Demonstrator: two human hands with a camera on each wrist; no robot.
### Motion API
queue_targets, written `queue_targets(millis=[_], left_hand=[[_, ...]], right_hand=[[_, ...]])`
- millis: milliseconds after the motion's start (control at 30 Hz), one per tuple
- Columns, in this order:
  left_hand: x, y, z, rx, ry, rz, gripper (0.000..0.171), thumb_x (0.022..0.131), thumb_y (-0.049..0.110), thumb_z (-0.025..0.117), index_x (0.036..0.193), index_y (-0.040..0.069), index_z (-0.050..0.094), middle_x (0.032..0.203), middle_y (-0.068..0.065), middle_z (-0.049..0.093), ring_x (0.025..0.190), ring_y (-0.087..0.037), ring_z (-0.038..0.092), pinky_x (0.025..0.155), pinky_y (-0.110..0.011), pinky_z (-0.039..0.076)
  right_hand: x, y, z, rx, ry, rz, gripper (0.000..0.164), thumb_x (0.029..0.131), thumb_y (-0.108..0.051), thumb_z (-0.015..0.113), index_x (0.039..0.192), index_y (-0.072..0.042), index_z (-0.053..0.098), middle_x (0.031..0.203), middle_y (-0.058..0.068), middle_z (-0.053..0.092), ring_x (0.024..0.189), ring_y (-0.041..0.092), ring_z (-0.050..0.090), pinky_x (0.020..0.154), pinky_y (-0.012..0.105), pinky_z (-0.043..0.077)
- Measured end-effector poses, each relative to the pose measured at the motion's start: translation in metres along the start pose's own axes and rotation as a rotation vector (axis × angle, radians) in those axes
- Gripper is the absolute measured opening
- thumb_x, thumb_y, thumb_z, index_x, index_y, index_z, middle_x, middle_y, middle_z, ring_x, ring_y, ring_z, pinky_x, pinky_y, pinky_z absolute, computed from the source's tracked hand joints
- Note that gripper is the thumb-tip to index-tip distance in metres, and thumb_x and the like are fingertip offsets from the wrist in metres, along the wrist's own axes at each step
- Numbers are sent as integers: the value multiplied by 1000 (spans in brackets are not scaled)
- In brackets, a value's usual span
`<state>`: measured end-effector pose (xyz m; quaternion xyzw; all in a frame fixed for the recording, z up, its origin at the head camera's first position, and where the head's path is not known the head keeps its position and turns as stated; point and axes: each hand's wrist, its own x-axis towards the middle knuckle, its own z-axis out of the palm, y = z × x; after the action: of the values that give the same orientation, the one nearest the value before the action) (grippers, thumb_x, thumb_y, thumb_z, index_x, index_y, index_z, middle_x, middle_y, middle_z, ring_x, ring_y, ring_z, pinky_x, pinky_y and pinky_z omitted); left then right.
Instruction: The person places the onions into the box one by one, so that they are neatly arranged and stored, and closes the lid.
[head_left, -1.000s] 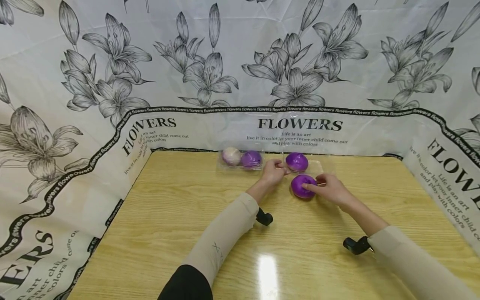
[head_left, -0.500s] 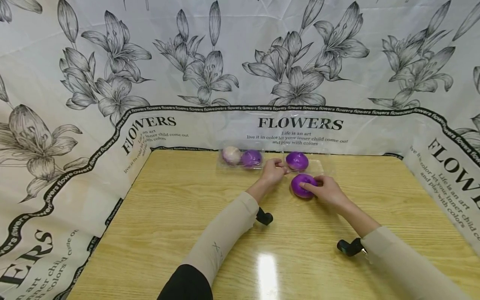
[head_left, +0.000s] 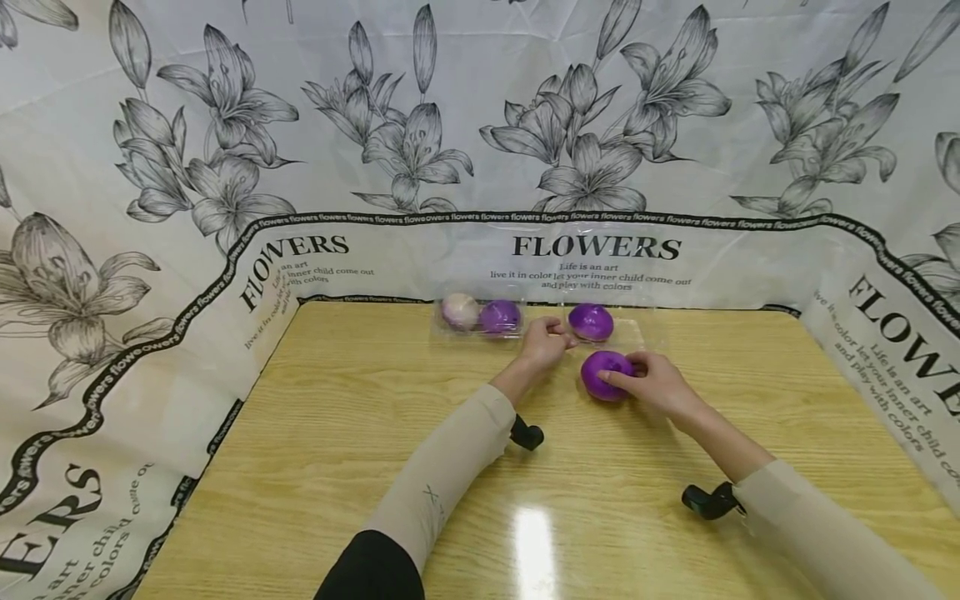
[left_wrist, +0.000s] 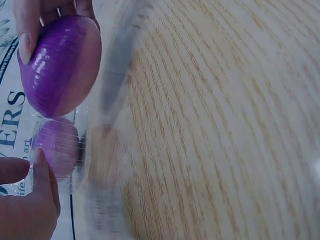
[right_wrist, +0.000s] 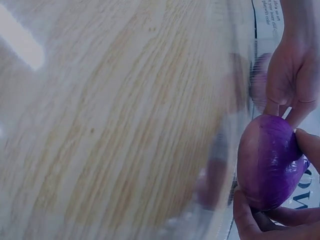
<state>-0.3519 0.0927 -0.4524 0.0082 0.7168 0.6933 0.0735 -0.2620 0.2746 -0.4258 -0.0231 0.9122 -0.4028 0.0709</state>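
Note:
My right hand [head_left: 663, 385] grips a shiny purple onion [head_left: 602, 375], thumb on the near side, just in front of a clear plastic box [head_left: 630, 333]. Seen from the right wrist, the held onion [right_wrist: 270, 165] shows a paler, pinkish side, with fingers on both ends. Inside the box sits another purple onion [head_left: 591, 322], on the left; the space to its right holds nothing. At the box's left edge my left hand [head_left: 545, 343] has its thumb and index finger pinching the clear plastic; in the left wrist view this hand [left_wrist: 35, 205] is at lower left.
Left of my left hand stands another clear plastic box [head_left: 442, 333] with a pale onion [head_left: 460, 311] and a purple onion [head_left: 499, 317]. Behind the wooden table [head_left: 360, 433] hangs a flower-printed cloth [head_left: 420, 250]. Black mounts [head_left: 527, 433] are strapped to both wrists.
The right hand's grip on the onion has shifted slightly, its thumb lying a little further over it. The left hand stays at the box edge. The view has tilted very slightly.

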Motion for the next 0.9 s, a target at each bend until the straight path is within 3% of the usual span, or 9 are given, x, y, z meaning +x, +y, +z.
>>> queue_targets(millis=[467,900], left_hand=[[-1,1,0,-62,-24,-9,49,92,-16,58,140,-13,49,118,-23,60,111,-40,67,92,-29,62],[-1,1,-2,-44,-27,-7,47,93,-13,59,139,-13,49,113,-18,61,107,-34,68,90,-26,61]], right_hand=[[-11,-11,-28,-44,29,-50,81,97,-47,69,142,15,44,133,36,57,124,47,56,104,58,53],[-2,-17,-51,-59,87,-69,76,97,-49,68,139,12,49,130,33,60,121,44,58,100,53,53]])
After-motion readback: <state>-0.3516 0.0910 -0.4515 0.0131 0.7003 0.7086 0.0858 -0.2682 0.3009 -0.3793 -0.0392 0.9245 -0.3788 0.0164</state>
